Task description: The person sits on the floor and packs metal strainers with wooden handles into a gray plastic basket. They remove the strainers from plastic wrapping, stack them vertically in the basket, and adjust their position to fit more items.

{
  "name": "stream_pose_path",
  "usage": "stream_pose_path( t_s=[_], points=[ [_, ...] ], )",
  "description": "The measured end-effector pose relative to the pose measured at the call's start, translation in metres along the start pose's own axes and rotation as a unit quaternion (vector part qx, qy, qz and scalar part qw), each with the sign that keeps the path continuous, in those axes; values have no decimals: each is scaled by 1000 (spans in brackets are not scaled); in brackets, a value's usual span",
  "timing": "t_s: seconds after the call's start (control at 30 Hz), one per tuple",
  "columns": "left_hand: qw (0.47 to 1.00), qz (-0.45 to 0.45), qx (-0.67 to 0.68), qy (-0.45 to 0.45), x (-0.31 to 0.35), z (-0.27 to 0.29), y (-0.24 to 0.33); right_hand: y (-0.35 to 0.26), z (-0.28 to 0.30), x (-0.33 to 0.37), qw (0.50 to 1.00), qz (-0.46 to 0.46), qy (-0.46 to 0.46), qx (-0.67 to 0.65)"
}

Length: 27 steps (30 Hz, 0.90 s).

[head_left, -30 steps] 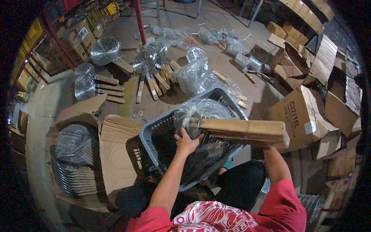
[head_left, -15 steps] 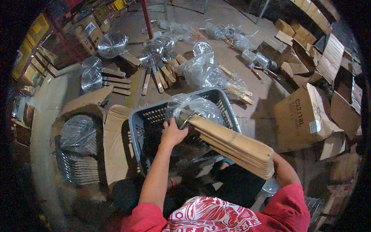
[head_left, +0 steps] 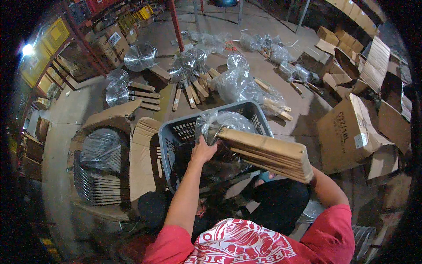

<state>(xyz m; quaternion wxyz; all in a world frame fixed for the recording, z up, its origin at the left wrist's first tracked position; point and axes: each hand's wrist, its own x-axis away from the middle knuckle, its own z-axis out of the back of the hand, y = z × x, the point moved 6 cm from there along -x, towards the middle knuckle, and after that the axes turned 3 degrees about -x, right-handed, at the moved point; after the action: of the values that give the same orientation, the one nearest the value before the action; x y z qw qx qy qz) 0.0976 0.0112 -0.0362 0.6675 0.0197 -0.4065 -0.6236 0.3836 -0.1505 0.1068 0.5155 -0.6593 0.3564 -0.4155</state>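
Note:
A stack of strainers with flat wooden handles (head_left: 266, 147) slants over a grey plastic basket (head_left: 165, 145). Clear plastic film (head_left: 231, 123) covers their round metal heads, which rest inside the basket. My left hand (head_left: 203, 152) is closed around the neck of the stack, where the handles meet the heads. At the raised handle ends, my right hand (head_left: 314, 174) supports the stack from behind; its fingers are hidden by the wood. The handles lie flat on one another, slightly fanned.
An open carton (head_left: 145, 163) of wrapped strainers (head_left: 103, 154) stands left of the basket. Loose strainers (head_left: 189, 88) and plastic-wrapped bundles (head_left: 239, 88) cover the floor ahead. Cardboard boxes (head_left: 340, 132) crowd the right side, and a red post (head_left: 176, 26) rises at the back.
The handle ends have risen slightly, with my right hand behind them. My left hand keeps its hold at the neck. The whole view has shifted a little.

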Motion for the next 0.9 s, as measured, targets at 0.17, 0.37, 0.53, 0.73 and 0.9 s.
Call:
stream_pose_path(
  t_s=[0.17,0.37,0.53,0.73,0.9],
  points=[
    [1000,13,13,10,0,-7,-5,54,31,-4,997,20,47,-64],
    [994,-34,52,90,1,3,2,104,65,-19,780,-159,172,581],
    [996,-52,40,56,2,-5,21,117,96,-10,874,-179,395,219],
    [996,-23,28,78,2,1,13,113,105,-46,904,-29,421,76],
    [998,-29,42,48,-20,-7,-13,101,92,-58,918,-16,391,-64]
  ],
)
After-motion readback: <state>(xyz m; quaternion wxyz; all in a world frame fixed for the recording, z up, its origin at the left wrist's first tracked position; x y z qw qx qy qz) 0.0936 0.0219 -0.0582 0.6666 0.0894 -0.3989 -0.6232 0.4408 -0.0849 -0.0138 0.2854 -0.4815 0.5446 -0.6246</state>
